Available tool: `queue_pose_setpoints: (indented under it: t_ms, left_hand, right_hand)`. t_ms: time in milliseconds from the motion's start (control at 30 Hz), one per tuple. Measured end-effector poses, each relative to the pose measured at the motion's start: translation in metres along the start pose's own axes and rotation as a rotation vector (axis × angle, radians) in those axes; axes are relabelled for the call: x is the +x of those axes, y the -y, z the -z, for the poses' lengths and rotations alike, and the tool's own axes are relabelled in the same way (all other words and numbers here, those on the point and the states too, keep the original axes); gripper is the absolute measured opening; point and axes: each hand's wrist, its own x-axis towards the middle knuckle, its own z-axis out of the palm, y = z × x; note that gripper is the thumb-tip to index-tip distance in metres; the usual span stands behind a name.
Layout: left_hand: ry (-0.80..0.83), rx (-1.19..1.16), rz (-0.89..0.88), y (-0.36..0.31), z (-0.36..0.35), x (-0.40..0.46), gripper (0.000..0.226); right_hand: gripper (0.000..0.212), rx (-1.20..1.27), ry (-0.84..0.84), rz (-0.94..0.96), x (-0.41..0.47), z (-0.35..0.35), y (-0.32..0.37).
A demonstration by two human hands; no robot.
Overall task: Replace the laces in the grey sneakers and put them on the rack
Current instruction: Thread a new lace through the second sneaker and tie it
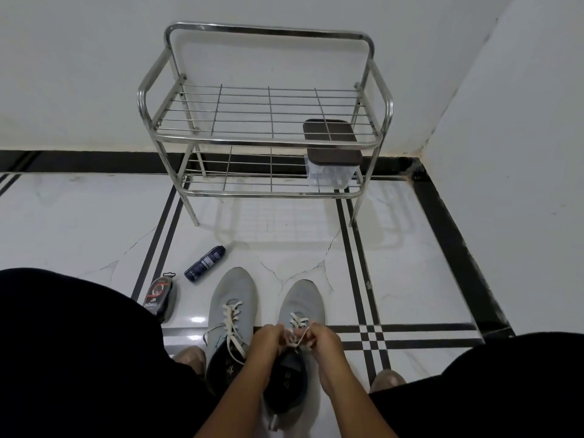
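A white lace (300, 338) is pinched by the left hand (268, 341) and right hand (322, 341) over the right grey sneaker (298, 314), beside the left sneaker (232, 298) on the floor (410, 279), before the rack (265, 121).

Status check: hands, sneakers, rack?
Left hand and right hand pinching lace on right sneaker. Left sneaker laced, untied. Rack top shelf bare.

The rack (265, 121) stands against the wall, ahead of two sneakers side by side on the floor (410, 279). A lidded box (331, 165) sits on the rack's lower shelf, at its right end. Left of the left sneaker (232, 298) lie a bottle (204, 263) and, nearer, a small case (159, 298). Both hands meet over the right sneaker (303, 301).
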Motion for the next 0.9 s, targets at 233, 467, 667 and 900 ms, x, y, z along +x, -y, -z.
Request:
queue_pose_setpoints:
  t_ms: [233, 467, 667, 900]
  left_hand:
    - [-0.142, -0.773, 0.110, 0.002, -0.001, 0.005, 0.030]
    - [-0.137, -0.820, 0.133, 0.020, 0.004, 0.022, 0.031]
    - [-0.175, -0.697, 0.057, 0.012, -0.007, 0.029, 0.033]
    - [-0.114, -0.268, -0.132, 0.014, -0.016, 0.032, 0.030]
  right_hand:
    - [0.026, 0.369, -0.123, -0.145, 0.021, 0.000, -0.007]
    - [0.016, 0.459, -0.237, -0.221, 0.039, 0.013, -0.012]
    - [0.032, 0.289, -0.220, -0.132, 0.043, 0.010, -0.014]
    - [0.031, -0.085, -0.122, 0.104, 0.038, -0.002, -0.014]
